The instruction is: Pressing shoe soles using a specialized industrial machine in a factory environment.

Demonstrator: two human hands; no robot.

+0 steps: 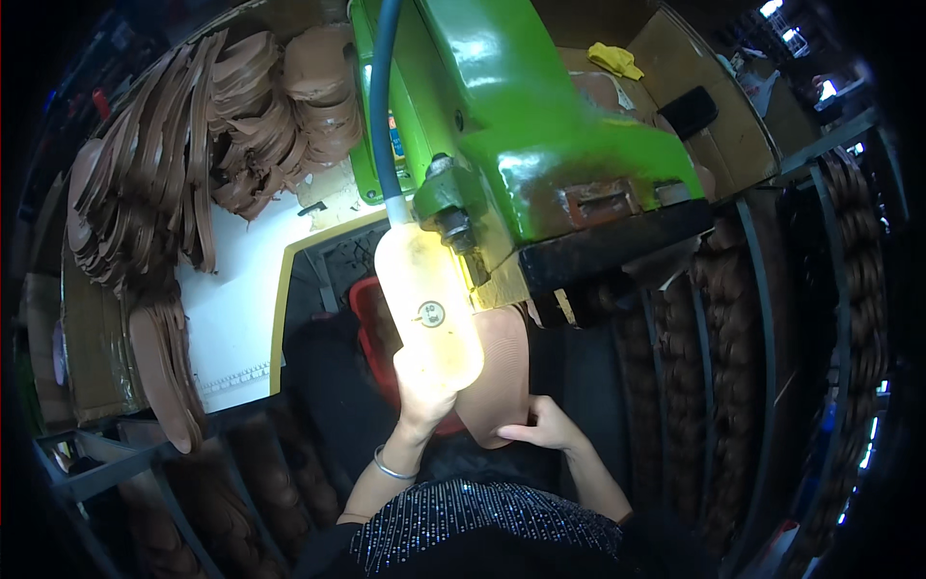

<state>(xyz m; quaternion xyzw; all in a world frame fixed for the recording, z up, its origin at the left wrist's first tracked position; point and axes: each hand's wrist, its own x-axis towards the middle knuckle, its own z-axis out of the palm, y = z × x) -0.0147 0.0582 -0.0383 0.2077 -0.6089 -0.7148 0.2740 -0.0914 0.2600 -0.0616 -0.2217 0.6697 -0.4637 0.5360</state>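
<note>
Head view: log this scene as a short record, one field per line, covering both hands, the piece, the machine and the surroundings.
Right hand: pinching the near end of the piece, thumb on top
Left hand: beside the piece, partly hidden by the lamp; grip unclear
Piece: brown, flat, sole-shaped
Lamp: lit, above the piece
Machine: green
Left side: brown stacks on a white tabletop

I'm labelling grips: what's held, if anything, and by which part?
A brown sole, by its near end, in the right hand. What the left hand holds beside the glaring lamp is unclear.
</note>
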